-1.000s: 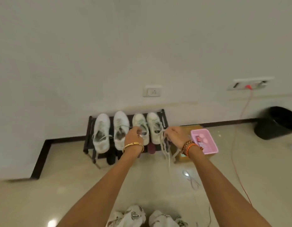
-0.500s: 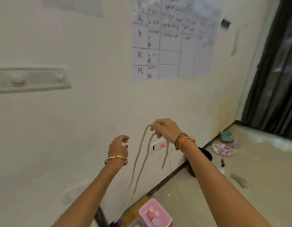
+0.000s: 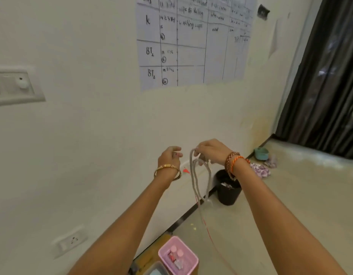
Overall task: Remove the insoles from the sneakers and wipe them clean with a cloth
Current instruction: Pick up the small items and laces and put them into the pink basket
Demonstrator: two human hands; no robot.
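Pink mesh basket point(image 3: 178, 257) sits nearest, at 6 o'clock on the floor. Beyond it, the right hand point(image 3: 212, 150) holds a grey shoelace point(image 3: 195, 181) pinched in its grip, loops hanging free; the left hand point(image 3: 169, 156), at its 9 o'clock, is loosely curled with nothing visibly held. A second ago both hands worked at sneakers on a rack; now the lace is out and the sneakers are out of view. Likely the shoe is loosened for insole removal. Black bin point(image 3: 228, 188) stands at 1 o'clock.

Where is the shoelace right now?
Head view, centre: the shoelace hangs in loops from the right hand, beside the left hand, before the wall.
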